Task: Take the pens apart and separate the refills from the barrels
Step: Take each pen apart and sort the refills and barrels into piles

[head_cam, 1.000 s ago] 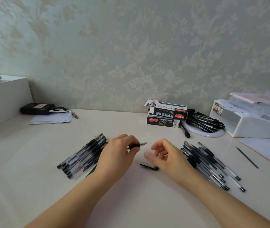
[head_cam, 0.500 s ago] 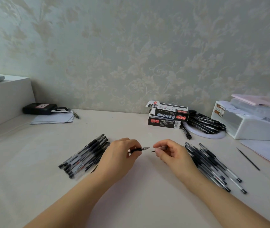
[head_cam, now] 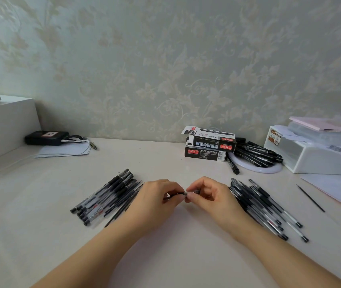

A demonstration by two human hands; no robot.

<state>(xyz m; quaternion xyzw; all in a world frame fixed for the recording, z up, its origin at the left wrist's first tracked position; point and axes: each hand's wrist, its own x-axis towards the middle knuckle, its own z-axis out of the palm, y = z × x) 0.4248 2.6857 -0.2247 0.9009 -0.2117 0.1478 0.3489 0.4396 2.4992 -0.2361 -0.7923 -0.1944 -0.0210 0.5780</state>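
1. Where the two hands meet at the centre of the frame, a single pen (head_cam: 183,193) is pinched between them, held just above the table (head_cam: 165,256).
2. The pen's dark end is gripped by the curled fingers of the left hand (head_cam: 157,201).
3. Its other end is pinched by the thumb and fingers of the right hand (head_cam: 211,196); the fingertips of both hands are almost touching.
4. A pile of pens and thin dark refills (head_cam: 107,196) is seen lying left of centre, beside the left hand.
5. A second pile of pens (head_cam: 269,210) is spread right of centre, partly hidden by the right wrist.
6. One lone refill (head_cam: 310,198) lies at the right, well apart from that pile.
7. Two stacked pen boxes (head_cam: 209,145) and a white ring heaped with black pens (head_cam: 256,156) are placed against the wall, above and right of centre.
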